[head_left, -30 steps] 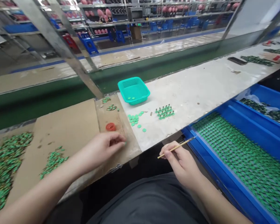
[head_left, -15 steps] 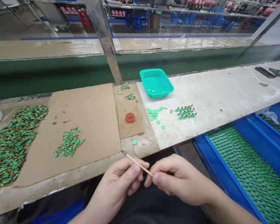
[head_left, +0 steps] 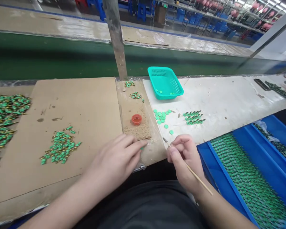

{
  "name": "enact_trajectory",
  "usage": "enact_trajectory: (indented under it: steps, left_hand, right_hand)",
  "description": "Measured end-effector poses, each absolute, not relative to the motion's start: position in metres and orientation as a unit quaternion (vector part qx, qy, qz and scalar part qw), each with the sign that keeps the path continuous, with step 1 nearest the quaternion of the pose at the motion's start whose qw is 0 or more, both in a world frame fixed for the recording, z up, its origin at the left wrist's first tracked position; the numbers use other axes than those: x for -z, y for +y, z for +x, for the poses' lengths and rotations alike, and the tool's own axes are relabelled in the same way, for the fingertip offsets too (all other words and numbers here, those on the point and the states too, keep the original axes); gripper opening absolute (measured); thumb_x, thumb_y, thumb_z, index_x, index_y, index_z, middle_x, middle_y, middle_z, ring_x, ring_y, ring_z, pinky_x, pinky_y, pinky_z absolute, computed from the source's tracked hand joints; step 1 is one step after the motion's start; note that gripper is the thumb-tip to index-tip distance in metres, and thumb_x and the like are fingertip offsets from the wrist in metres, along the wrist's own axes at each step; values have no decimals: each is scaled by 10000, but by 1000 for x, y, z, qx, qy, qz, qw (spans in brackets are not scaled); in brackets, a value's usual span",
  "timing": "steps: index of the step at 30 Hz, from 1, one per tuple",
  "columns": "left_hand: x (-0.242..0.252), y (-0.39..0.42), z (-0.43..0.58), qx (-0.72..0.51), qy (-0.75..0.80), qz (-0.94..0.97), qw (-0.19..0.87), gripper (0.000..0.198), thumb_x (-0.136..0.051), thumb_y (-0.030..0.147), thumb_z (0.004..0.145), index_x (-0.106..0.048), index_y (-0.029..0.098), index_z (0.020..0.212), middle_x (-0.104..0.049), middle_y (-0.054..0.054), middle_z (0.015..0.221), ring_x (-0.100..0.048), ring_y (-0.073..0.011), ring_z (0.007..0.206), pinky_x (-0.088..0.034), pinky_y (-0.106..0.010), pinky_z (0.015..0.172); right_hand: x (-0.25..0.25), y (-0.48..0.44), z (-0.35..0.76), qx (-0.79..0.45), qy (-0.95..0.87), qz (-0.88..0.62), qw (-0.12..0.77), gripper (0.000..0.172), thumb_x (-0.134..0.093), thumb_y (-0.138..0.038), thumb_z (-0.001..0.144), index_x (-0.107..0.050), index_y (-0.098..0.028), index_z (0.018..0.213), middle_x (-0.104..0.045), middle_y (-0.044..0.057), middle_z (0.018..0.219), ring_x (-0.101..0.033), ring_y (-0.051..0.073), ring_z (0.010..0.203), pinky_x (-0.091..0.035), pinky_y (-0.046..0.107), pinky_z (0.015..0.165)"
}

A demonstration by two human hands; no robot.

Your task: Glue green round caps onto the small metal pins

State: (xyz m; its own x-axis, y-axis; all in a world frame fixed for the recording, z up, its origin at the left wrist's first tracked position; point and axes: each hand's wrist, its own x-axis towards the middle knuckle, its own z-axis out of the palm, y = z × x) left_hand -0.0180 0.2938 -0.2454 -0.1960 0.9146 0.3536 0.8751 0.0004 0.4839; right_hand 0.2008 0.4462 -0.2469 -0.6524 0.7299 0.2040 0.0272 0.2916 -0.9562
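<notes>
Worktable (head_left: 228, 101) holds a teal basket (head_left: 168, 96) (green discs (head_left: 160, 92) inside); right grip (head_left: 186, 160) pinches a brush (head_left: 197, 177), left grip (head_left: 115, 159) unclear.

We see smooth, pale bare wood in the handle of the brush (head_left: 200, 180). The little red cup (head_left: 136, 123) looks like glossy plastic to us, as do the perforated basket (head_left: 165, 96) and the smooth blue trays (head_left: 255, 146), with a softer sheen. The cardboard sheet (head_left: 97, 105) is matt paper; the small board (head_left: 139, 131) looks rough and grainy. We read the post (head_left: 117, 41) as scuffed, dull metal, the white tabletop (head_left: 228, 95) as faintly shiny, and the garment (head_left: 166, 203) as matt cloth.
</notes>
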Motion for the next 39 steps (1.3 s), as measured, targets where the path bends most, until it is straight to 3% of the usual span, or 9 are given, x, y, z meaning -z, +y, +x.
enact_trajectory:
  steps: [4, 7, 10, 14, 19, 23, 29, 34, 39]
  left_hand:
    - [250, 306, -33, -229, 688, 689, -22, 331, -533, 273, 1206, -832, 246, 1066, -713, -46, 923, -668, -236, 845, -505, -396, 722]
    - [254, 299, -21, -227, 713, 660, -72, 404, -512, 309, 1248, -678, 237, 886, -647, -30, 860, -622, -229, 778, -459, -414, 709]
    - [259, 284, -12, -260, 742, 612, -85, 345, -564, 408, 1264, -674, 241, 982, -674, -13, 887, -660, -217, 796, -470, -405, 735]
    - [262, 273, -14, -314, 722, 615, -34, 203, -584, 396, 1263, -734, 261, 1284, -774, -12, 1046, -732, -210, 929, -549, -387, 866]
    - [267, 277, -11, -312, 718, 621, -40, 192, -574, 320, 1258, -748, 244, 1289, -775, -16, 1033, -721, -225, 925, -551, -427, 829]
    - [270, 272, -8, -320, 706, 629, -62, 241, -588, 263, 1229, -762, 217, 1390, -829, -66, 1204, -775, -253, 1057, -629, -464, 951]
    - [280, 262, -7, -284, 658, 688, -114, 265, -620, 127, 1149, -844, 227, 1246, -878, -47, 1353, -780, -297, 1174, -598, -509, 991]
    - [289, 260, 2, -311, 675, 661, -108, 211, -648, 135, 1151, -844, 179, 1216, -864, -88, 1382, -743, -330, 1204, -541, -536, 1020]
    - [290, 263, 1, -320, 678, 647, -138, 192, -688, 149, 1121, -859, 212, 1180, -867, -49, 1338, -755, -296, 1150, -590, -483, 956]
  right_hand:
    - [234, 455, 186, -645, -669, -245, 276, 228, -819, -407, 1148, -635, -284, 1096, -898, 10, 925, -882, 191, 842, -748, 326, 812]
    - [231, 461, 176, -677, -644, -220, 281, 257, -842, -461, 1151, -663, -278, 1128, -937, 43, 1054, -937, 212, 971, -793, 376, 926]
    - [236, 466, 168, -663, -647, -210, 312, 237, -778, -465, 1206, -662, -275, 1124, -906, 16, 976, -918, 186, 883, -782, 341, 844]
    - [246, 471, 159, -593, -682, -211, 372, 230, -760, -431, 1222, -652, -279, 1087, -770, -57, 815, -765, 117, 712, -652, 241, 680]
    - [252, 476, 137, -552, -704, -221, 387, 186, -695, -390, 1245, -668, -278, 1098, -781, -29, 902, -769, 130, 787, -664, 285, 767]
    - [251, 482, 108, -498, -749, -201, 388, 184, -665, -389, 1248, -645, -288, 1095, -760, -29, 897, -763, 144, 761, -646, 308, 733]
    - [241, 491, 68, -322, -840, -127, 418, 313, -644, -351, 1265, -587, -286, 964, -670, -45, 873, -658, 116, 712, -544, 292, 675]
    - [245, 490, 58, -322, -857, -120, 384, 340, -625, -331, 1273, -549, -284, 945, -623, -58, 831, -597, 108, 667, -484, 293, 638]
    - [250, 487, 59, -325, -857, -161, 367, 343, -616, -419, 1282, -584, -287, 967, -615, -47, 799, -577, 122, 636, -476, 315, 608]
